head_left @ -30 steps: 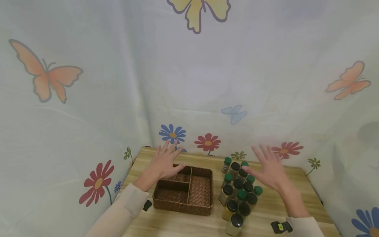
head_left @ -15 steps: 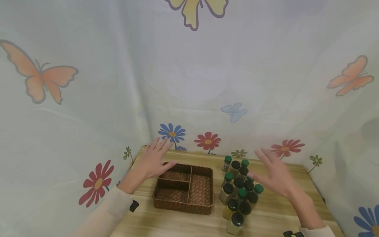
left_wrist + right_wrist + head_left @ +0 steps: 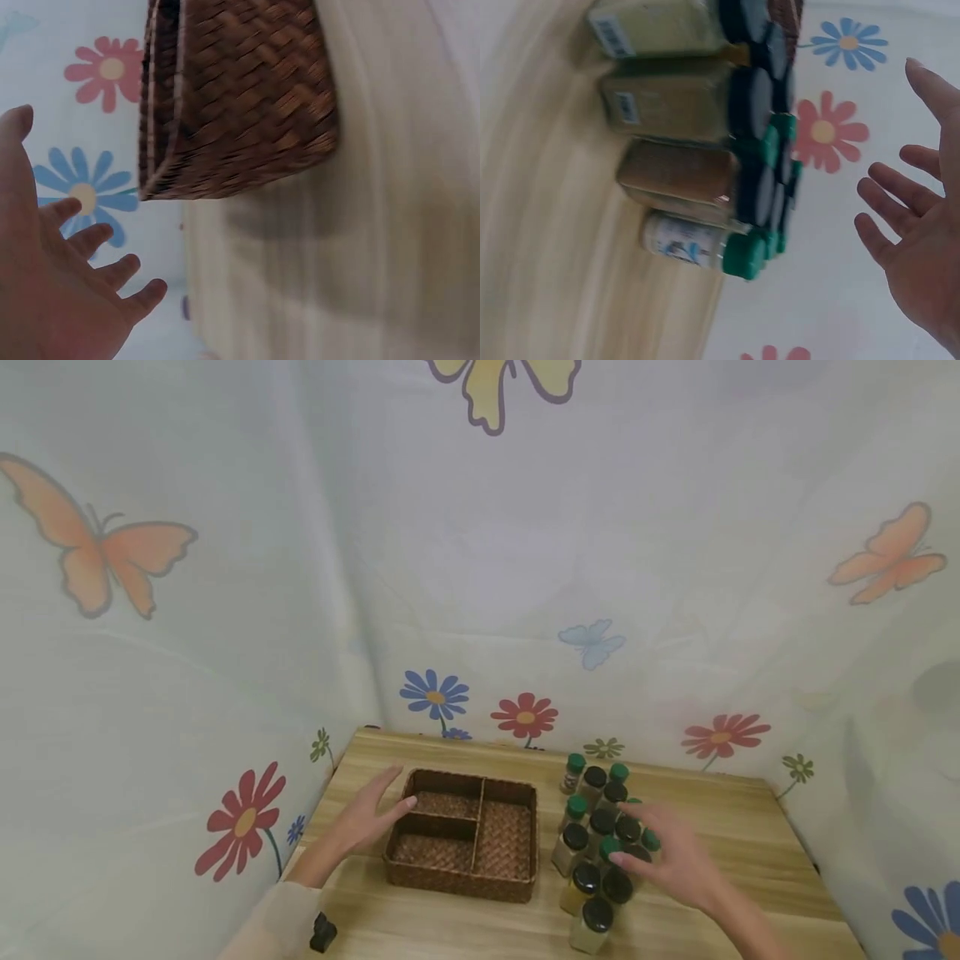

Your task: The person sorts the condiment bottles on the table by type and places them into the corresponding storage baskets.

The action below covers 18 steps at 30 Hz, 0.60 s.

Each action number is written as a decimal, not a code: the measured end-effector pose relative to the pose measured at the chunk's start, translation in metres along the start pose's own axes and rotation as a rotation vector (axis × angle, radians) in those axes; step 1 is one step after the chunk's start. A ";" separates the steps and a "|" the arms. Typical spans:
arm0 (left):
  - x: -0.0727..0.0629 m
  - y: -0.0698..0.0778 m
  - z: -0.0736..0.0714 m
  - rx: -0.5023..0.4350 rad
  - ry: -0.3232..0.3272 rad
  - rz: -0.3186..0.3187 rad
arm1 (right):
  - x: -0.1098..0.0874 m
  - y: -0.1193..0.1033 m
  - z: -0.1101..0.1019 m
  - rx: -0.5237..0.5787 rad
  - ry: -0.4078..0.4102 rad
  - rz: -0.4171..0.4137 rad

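Observation:
A brown woven basket (image 3: 461, 891) with three compartments sits on the wooden table. At its left side, my left hand (image 3: 363, 817) hovers with fingers spread and thumb over the rim; whether it touches cannot be told. The left wrist view shows the fingers of this hand (image 3: 67, 277) apart from the basket wall (image 3: 255, 90). To the right stands a cluster of spice jars (image 3: 592, 927) with black and green lids. Over the cluster's right side, my right hand (image 3: 678, 858) reaches with loosely bent fingers, holding nothing. In the right wrist view, that hand (image 3: 922, 217) is above the jar lids.
The wooden table (image 3: 727, 827) extends right of the jars and in front of the basket. A pale curtain (image 3: 480, 568) printed with flowers and butterflies encloses the table at the back and sides. A labelled green-lidded bottle (image 3: 690, 241) stands at the cluster's edge.
Both hands have come down from above the table's back. My left hand has moved left and lower to the basket's side; my right hand has lowered toward the jars.

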<state>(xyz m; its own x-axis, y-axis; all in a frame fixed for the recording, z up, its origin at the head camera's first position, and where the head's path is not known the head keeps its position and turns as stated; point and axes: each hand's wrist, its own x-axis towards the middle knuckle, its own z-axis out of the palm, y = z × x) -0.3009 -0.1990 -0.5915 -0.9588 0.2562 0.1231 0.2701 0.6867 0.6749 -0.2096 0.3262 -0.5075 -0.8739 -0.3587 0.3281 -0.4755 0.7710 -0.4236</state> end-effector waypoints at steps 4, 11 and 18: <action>-0.010 -0.012 0.021 -0.119 0.031 -0.105 | -0.010 -0.005 0.015 0.044 -0.069 0.032; -0.014 -0.015 0.042 -0.313 0.051 -0.210 | -0.031 -0.012 0.030 0.149 -0.225 0.000; -0.006 -0.011 0.042 -0.421 0.018 -0.268 | -0.038 -0.012 0.039 0.168 -0.385 0.023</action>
<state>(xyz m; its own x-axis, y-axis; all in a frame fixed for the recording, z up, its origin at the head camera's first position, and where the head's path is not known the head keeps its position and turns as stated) -0.2946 -0.1790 -0.6299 -0.9919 0.0943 -0.0848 -0.0414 0.3912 0.9194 -0.1746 0.3094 -0.5478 -0.8430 -0.5378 -0.0089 -0.4378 0.6957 -0.5695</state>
